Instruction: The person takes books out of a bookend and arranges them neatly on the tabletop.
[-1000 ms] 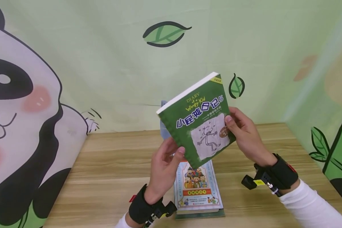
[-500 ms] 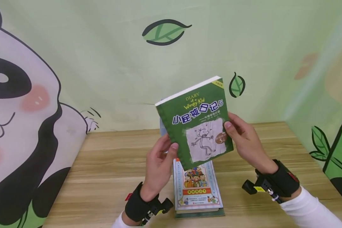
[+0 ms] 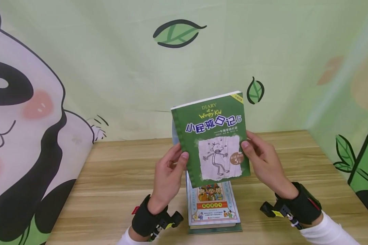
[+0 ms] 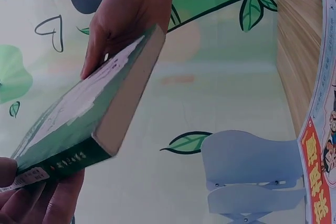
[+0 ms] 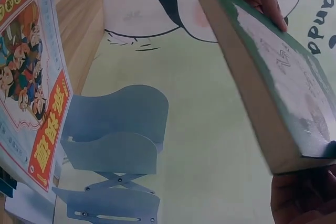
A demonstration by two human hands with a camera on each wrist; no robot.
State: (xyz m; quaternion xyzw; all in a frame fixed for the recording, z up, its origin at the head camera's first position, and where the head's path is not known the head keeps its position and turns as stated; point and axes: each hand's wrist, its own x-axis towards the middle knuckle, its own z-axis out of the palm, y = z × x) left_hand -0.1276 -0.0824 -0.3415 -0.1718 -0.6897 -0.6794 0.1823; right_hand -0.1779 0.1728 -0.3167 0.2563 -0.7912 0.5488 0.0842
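Note:
A green paperback book [image 3: 188, 143], titled Diary of a Wimpy Kid, is held up above the table, front cover facing me and slightly tilted. My left hand [image 3: 168, 178] pinches its left edge, thumb on the cover and fingers behind. At the opposite edge my right hand [image 3: 267, 165] grips it the same way. Below lies a light-blue illustrated book [image 3: 213, 212], its upper part hidden by the green one. Under that, the edge of a dark green book [image 3: 216, 230] sticks out at the front.
Behind the books stands a blue folding metal bookend [image 5: 118, 111], mostly hidden in the head view. The wooden table [image 3: 122, 177] ends at a light green backdrop [image 3: 116, 68] printed with leaves and a panda. Black camera straps [image 3: 303, 204] circle both wrists.
The green book has turned clockwise to stand nearly upright, and its top has come down a little. Both hands keep their grip; the left has shifted slightly left. The lower books have not moved.

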